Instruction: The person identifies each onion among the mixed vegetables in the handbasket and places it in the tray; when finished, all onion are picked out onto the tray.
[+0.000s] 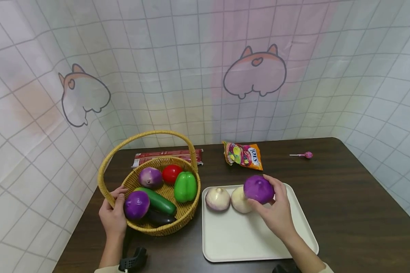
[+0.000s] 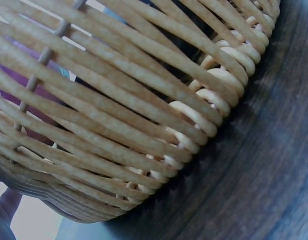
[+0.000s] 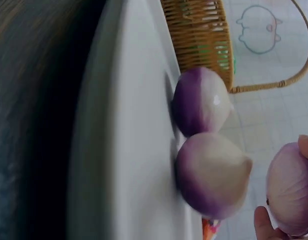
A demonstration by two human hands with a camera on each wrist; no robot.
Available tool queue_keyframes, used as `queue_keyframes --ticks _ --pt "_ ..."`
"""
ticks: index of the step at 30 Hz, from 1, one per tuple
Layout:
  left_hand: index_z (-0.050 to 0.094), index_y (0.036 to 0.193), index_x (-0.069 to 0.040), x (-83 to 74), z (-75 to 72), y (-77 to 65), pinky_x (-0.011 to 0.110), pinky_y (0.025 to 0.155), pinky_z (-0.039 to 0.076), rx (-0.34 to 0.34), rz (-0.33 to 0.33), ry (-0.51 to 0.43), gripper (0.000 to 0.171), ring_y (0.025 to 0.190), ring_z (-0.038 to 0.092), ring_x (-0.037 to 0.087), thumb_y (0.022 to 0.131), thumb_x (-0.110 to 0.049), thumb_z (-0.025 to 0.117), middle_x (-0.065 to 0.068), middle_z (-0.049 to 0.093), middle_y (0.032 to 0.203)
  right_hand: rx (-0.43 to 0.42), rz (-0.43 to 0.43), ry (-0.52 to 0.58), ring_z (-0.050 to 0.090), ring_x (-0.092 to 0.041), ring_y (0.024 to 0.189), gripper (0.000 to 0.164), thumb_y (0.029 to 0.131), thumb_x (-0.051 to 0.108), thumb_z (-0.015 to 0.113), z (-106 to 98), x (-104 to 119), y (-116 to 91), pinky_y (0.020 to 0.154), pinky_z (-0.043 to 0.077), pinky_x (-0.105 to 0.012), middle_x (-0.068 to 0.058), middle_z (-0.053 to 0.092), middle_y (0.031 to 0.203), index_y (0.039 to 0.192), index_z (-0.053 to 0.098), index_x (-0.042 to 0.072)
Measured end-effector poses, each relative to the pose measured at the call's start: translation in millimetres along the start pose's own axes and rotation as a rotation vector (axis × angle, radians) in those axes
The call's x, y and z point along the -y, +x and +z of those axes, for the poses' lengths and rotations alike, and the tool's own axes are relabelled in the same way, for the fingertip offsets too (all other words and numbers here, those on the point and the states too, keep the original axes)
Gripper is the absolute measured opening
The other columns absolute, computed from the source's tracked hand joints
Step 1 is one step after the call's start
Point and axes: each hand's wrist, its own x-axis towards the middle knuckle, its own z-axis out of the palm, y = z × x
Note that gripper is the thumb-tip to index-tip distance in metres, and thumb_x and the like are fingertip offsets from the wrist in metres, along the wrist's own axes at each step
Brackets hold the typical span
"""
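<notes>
A gridded cloth point(image 1: 177, 76) with printed animal outlines stands behind a dark wooden table point(image 1: 348, 212). On the table's left side sits a wicker basket point(image 1: 172, 228) with a tall arched handle, and just beside it to the right lies a white tray point(image 1: 246, 240). The 2 hands are apart: the left hand point(image 1: 114, 216) grips the basket's left side near the handle's foot, while the right hand point(image 1: 276, 212) holds a purple onion point(image 1: 258, 189) between thumb and fingers, raised above the tray. Behind the basket lies a long red packet point(image 1: 157, 155); behind the tray, an orange candy bag point(image 1: 243, 155). The basket contains a green cucumber point(image 1: 161, 201), a dark eggplant point(image 1: 160, 218), a green pepper point(image 1: 185, 187), 2 round purple vegetables point(image 1: 136, 205) and a red tomato point(image 1: 172, 173). At the tray's far left, 2 white-and-purple turnips point(image 1: 218, 199) rest side by side. Farther right lies a pink lollipop point(image 1: 308, 155), its stick pointing left.
</notes>
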Motion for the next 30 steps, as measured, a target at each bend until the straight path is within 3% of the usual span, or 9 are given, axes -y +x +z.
queue_keyframes --ticks 4,6,13,17,21,25,28,30 --pt "0.061 0.097 0.019 0.9 -0.6 0.6 0.017 0.093 0.045 0.002 0.006 0.003 0.016 0.109 0.064 0.017 0.094 0.005 0.056 0.025 0.069 0.106 -0.075 0.013 -0.001 0.047 -0.024 0.122 0.079 0.075 0.005 0.084 -3.6 -8.5 1.6 0.084 0.049 -0.015 -0.011 0.040 0.138 0.142 0.043 0.008" --pt "0.062 0.098 0.018 0.8 -0.2 0.2 0.017 0.094 0.045 0.001 0.006 0.008 0.016 0.109 0.063 0.017 0.095 0.004 0.056 0.025 0.068 0.106 -0.106 0.007 0.004 0.047 -0.024 0.120 0.078 0.074 0.003 0.083 -5.5 -13.6 2.9 0.080 0.046 -0.010 -0.013 0.041 0.137 0.142 0.043 0.006" --pt "0.064 0.100 0.015 -1.3 0.7 -0.8 0.018 0.094 0.044 -0.001 0.021 0.003 0.017 0.111 0.062 0.018 0.095 0.000 0.057 0.024 0.068 0.105 -0.161 0.043 -0.034 0.049 -0.030 0.116 0.076 0.074 -0.002 0.081 -15.2 -4.5 2.3 0.077 0.041 -0.007 -0.022 0.043 0.134 0.141 0.044 0.000" --pt "0.064 0.100 0.015 -1.7 0.2 -0.9 0.018 0.093 0.045 0.006 0.039 0.003 0.017 0.111 0.062 0.018 0.095 0.000 0.057 0.022 0.069 0.103 -0.185 0.080 -0.051 0.049 -0.028 0.116 0.078 0.075 0.003 0.082 -19.5 -30.2 5.3 0.078 0.039 -0.006 -0.018 0.044 0.135 0.142 0.044 0.006" --pt "0.065 0.100 0.015 -1.0 0.0 -0.9 0.018 0.093 0.044 0.008 0.033 0.002 0.017 0.111 0.062 0.018 0.095 0.000 0.057 0.020 0.070 0.104 -0.159 0.132 -0.062 0.049 -0.031 0.118 0.076 0.077 0.007 0.081 -24.2 -41.7 7.2 0.080 0.038 -0.005 -0.019 0.044 0.137 0.142 0.043 0.006" --pt "0.064 0.099 0.015 0.5 -0.7 -0.4 0.018 0.094 0.045 0.006 0.029 0.005 0.016 0.111 0.062 0.018 0.095 0.001 0.057 0.023 0.069 0.103 -0.083 0.208 -0.104 0.049 -0.038 0.119 0.076 0.079 0.009 0.080 -27.4 -45.6 9.5 0.091 0.049 -0.027 -0.022 0.042 0.141 0.143 0.040 0.004" --pt "0.064 0.099 0.015 2.1 -1.2 0.0 0.018 0.094 0.044 0.009 0.028 0.006 0.016 0.111 0.062 0.019 0.095 0.001 0.057 0.024 0.068 0.104 -0.026 0.258 -0.138 0.047 -0.043 0.121 0.078 0.080 0.011 0.079 -29.8 -45.3 10.7 0.098 0.046 -0.053 -0.025 0.039 0.143 0.145 0.036 0.004" --pt "0.063 0.099 0.016 2.9 -1.6 0.4 0.018 0.094 0.044 0.013 0.028 0.010 0.017 0.112 0.062 0.019 0.096 0.001 0.056 0.023 0.069 0.104 0.010 0.281 -0.157 0.044 -0.045 0.124 0.079 0.080 0.012 0.078 -31.4 -44.7 11.1 0.100 0.042 -0.058 -0.027 0.037 0.144 0.146 0.034 0.004"
